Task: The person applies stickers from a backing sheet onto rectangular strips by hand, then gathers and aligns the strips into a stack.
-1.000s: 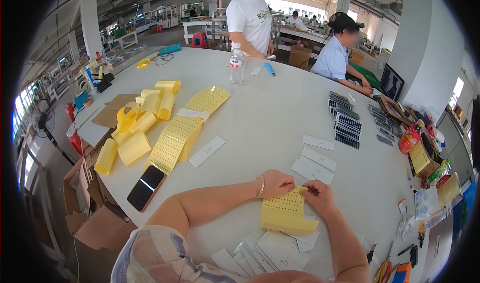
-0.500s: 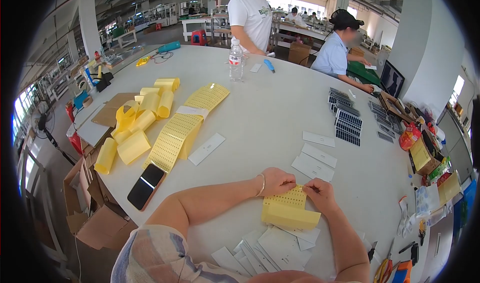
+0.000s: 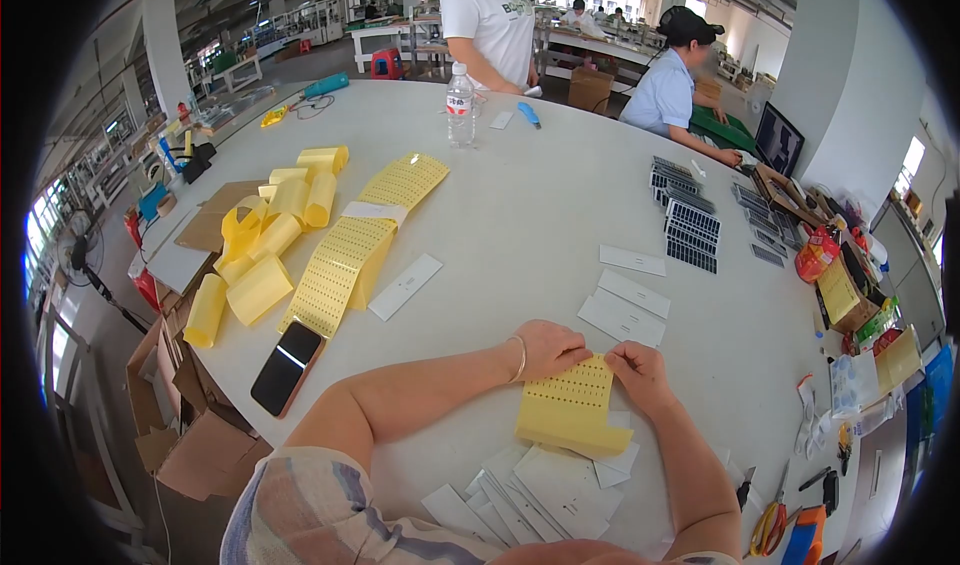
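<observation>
A yellow sheet (image 3: 566, 390) with rows of small dark marks lies before me, its lower end curling up. My left hand (image 3: 552, 351) pinches its top edge near the left corner, and my right hand (image 3: 641, 375) has closed fingers at the top right corner. What the fingertips do there is partly hidden. Loose white cards (image 3: 560, 488) are piled under and below the sheet. Several more white cards (image 3: 622, 321) lie just beyond my hands.
Left of my arm are a phone (image 3: 287, 368), a long marked yellow strip (image 3: 340, 265) and curled yellow sheets (image 3: 260, 287). A water bottle (image 3: 460, 107) stands at the back. Dark panels (image 3: 692, 235) and pliers (image 3: 768, 527) lie right. Two people are beyond the table.
The sheet's curled lower end has opened out somewhat, so more marked rows show. Both hands stay at its top edge. The whole view has shifted slightly.
</observation>
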Motion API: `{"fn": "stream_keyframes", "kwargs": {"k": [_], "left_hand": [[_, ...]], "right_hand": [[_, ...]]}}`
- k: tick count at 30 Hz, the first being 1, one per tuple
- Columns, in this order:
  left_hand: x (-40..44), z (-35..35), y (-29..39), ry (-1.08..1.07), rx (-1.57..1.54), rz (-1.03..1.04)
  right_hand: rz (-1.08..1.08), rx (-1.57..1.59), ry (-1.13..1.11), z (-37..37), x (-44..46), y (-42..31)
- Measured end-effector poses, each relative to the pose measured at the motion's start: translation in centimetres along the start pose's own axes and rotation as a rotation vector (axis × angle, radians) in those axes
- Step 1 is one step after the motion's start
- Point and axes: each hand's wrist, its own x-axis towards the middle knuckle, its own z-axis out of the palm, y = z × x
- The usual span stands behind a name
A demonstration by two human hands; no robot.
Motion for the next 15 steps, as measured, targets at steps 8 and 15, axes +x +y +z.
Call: {"fn": "stream_keyframes", "kwargs": {"k": [8, 15], "left_hand": [[0.09, -0.07, -0.21, -0.036, -0.049, -0.029], [0.06, -0.15, -0.16, -0.028, -0.054, -0.037]], "right_hand": [[-0.024, -0.003, -0.012, 0.08, 0.18, 0.54], [-0.031, 0.019, -0.026, 0.33, 0.12, 0.0]]}}
